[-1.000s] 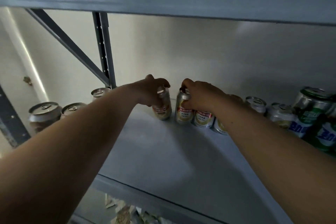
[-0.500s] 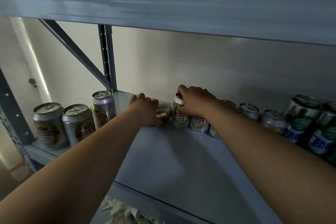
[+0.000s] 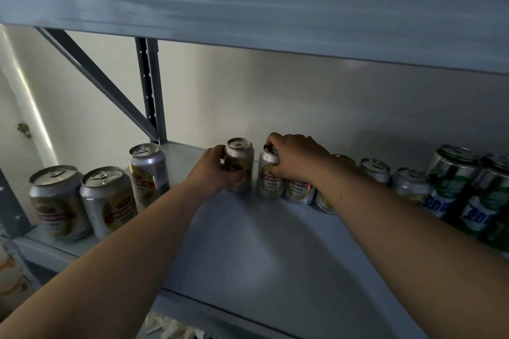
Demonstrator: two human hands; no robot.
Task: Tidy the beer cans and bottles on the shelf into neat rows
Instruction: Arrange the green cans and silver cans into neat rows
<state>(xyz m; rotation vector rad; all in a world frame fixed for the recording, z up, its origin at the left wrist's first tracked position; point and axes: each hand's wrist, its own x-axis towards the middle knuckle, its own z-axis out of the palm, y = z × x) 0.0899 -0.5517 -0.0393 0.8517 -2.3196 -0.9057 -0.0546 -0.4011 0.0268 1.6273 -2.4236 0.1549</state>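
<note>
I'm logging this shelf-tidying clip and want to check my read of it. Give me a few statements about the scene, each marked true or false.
1. The left hand grips an upright can. True.
2. The right hand grips a green can. False: it grips the top of a gold-labelled can; the green cans stand farther right.
3. A group of three cans stands to the left of the left hand. True.
4. Glass bottles stand on the shelf. False: only cans show on the shelf.
</note>
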